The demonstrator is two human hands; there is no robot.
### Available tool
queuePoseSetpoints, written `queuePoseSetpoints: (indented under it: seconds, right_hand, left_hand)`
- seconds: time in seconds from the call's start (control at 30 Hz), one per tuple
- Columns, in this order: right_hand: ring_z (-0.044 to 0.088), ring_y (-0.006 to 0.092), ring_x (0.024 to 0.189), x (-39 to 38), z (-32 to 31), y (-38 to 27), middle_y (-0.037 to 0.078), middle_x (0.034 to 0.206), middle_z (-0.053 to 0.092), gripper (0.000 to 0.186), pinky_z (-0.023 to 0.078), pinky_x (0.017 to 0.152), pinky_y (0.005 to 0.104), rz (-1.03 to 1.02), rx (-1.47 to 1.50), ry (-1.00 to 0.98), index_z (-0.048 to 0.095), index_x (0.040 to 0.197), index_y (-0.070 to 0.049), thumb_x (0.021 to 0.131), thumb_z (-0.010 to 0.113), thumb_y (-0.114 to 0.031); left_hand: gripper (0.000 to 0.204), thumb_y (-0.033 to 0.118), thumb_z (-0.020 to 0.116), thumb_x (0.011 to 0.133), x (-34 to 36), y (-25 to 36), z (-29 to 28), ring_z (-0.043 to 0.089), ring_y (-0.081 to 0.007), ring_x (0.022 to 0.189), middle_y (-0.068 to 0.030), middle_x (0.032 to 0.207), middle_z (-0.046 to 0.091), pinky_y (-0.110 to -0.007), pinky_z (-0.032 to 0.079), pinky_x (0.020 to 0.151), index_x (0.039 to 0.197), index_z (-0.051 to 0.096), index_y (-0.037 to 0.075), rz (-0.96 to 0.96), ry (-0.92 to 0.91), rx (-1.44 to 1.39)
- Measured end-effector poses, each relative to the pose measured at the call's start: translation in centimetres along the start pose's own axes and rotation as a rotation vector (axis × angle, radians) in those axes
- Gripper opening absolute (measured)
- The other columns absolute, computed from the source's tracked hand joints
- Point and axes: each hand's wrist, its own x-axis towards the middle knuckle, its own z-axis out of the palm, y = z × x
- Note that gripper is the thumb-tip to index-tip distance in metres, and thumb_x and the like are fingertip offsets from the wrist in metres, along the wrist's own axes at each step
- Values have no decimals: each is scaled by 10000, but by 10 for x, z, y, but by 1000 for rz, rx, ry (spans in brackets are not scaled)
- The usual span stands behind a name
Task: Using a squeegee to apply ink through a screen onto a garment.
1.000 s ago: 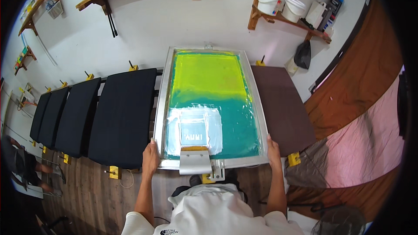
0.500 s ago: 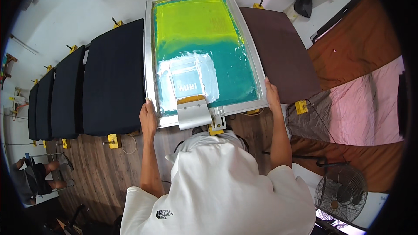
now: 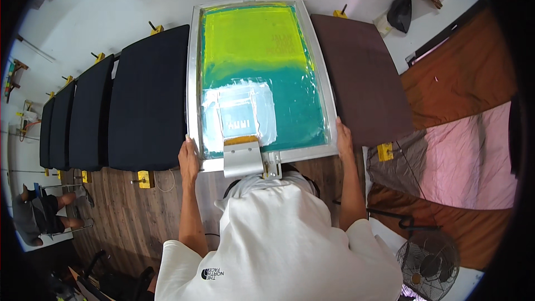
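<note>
Free room above framed screen (image 3: 295, 111), squeegee (image 3: 243, 159) obstructing near edge, black boards (image 3: 149, 100) close left, brown board (image 3: 363, 78) right

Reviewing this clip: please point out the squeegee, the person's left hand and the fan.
Squeegee (image 3: 243, 159): head view, middle of its metal holder.
Left hand (image 3: 189, 157): head view, middle of the hand.
Fan (image 3: 428, 265): head view, middle of its wire cage.

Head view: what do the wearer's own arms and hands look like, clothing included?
The left hand and right hand are bare, with no gloves, watch or cables visible. Both forearms are uncovered. The loose off-white shirt has short, wide sleeves and a small black print at left chest.
</note>
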Motion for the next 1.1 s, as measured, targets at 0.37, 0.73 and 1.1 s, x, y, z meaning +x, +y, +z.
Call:
queuePoseSetpoints:
  seconds: [0.37, 0.73, 1.1]
  right_hand:
    - [555, 144, 945, -17, 11, -15, 90, 1001, 670, 652, 448, 877, 304, 12, 63, 16, 633, 1143, 87, 1025, 420, -518]
    - [540, 122, 891, -8, 14, 8, 60, 943, 665, 617, 453, 836, 287, -1, 105, 15, 650, 1110, 76, 1025, 440, -499]
    - [605, 198, 876, -11, 15, 5, 100, 942, 688, 603, 466, 834, 316, -9, 55, 26, 671, 1051, 60, 1026, 437, -495]
  left_hand:
    - [642, 561, 333, 1023, -1, -11, 8, 399, -168, 711, -88, 761, 495, -359, 370, 640, 929, 550, -36, -4, 11, 8]
    - [599, 550, 359, 1023, 3, -24, 19, 373, -149, 698, -45, 735, 452, -339, 348, 630, 816, 492, 5, -44, -20, 26]
    - [662, 510, 273, 1041, 9, -54, 24, 552, -345, 814, -251, 867, 593, -439, 430, 792, 993, 574, -77, -21, -5, 6]
